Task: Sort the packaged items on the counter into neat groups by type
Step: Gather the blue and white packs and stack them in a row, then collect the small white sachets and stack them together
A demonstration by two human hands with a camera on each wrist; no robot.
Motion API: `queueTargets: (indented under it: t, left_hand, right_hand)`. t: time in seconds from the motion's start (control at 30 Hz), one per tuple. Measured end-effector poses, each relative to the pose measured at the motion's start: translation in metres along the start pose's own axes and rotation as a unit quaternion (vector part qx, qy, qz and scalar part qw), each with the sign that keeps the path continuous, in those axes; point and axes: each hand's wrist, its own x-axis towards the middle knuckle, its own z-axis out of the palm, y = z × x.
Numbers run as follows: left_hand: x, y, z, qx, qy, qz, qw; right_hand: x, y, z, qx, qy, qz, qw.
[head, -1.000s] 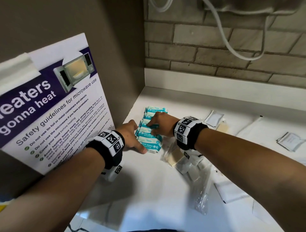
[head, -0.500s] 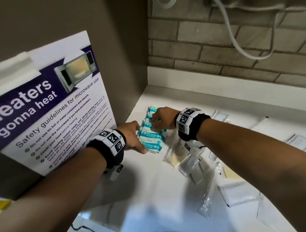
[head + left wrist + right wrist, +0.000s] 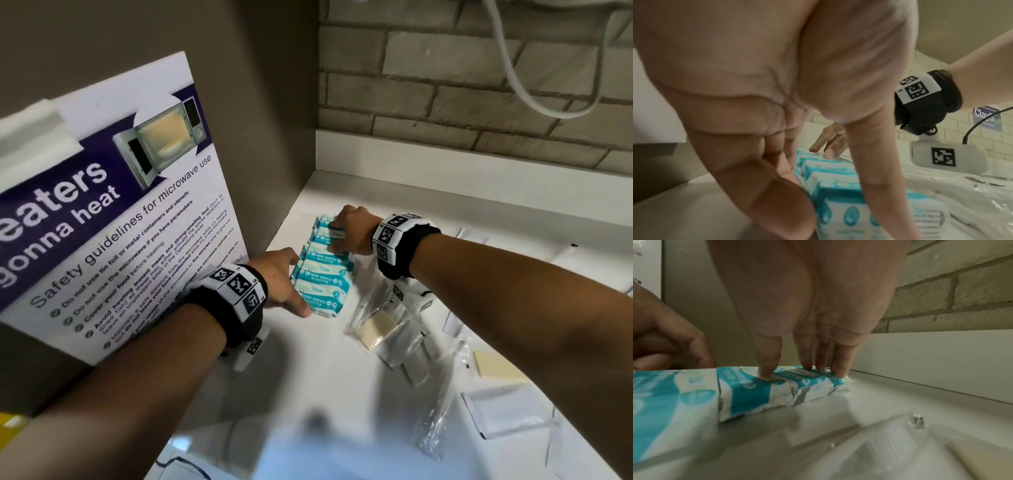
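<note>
Head view: the row of wipe packs (image 3: 323, 265) runs away from the person along the counter (image 3: 308, 377). The left hand (image 3: 281, 281) flanks its near left side, fingers straight; the right hand (image 3: 352, 233) presses straight fingertips (image 3: 766, 371) onto the far packs.

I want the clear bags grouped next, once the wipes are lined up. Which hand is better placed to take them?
Probably the right hand. It rests on the far end of the wipes, and the clear bags lie beneath its forearm. The left hand is beyond the wipes, by the poster.
</note>
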Motion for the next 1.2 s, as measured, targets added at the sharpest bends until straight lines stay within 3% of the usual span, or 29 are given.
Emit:
queueTargets:
  t: [0.47,0.7,0.97,1.07,1.2]
  left_hand:
    - [-0.003,0.004,-0.001,0.028,0.019,0.021,0.999]
    - [0.0,0.002,0.004,0.021,-0.003,0.015,1.0]
    - [-0.014,0.036,-0.004,0.205,0.051,0.024,0.977]
    - [-0.005,0.076,0.002,0.185,0.069,0.065,0.978]
    - [0.024,0.151,0.026,0.12,0.052,0.201,0.971]
  right_hand:
    - [0.0,-0.004,-0.003,-0.026,-0.019,-0.008,0.999]
    - [-0.007,-0.002,-0.001,0.002,-0.031,-0.003,1.0]
    - [-0.064,0.032,-0.018,0.139,0.009,0.01,0.99]
    - [-0.111,0.062,-0.019,0.172,0.015,0.044,0.984]
    - [-0.189,0.102,-0.014,0.142,0.018,0.112,0.983]
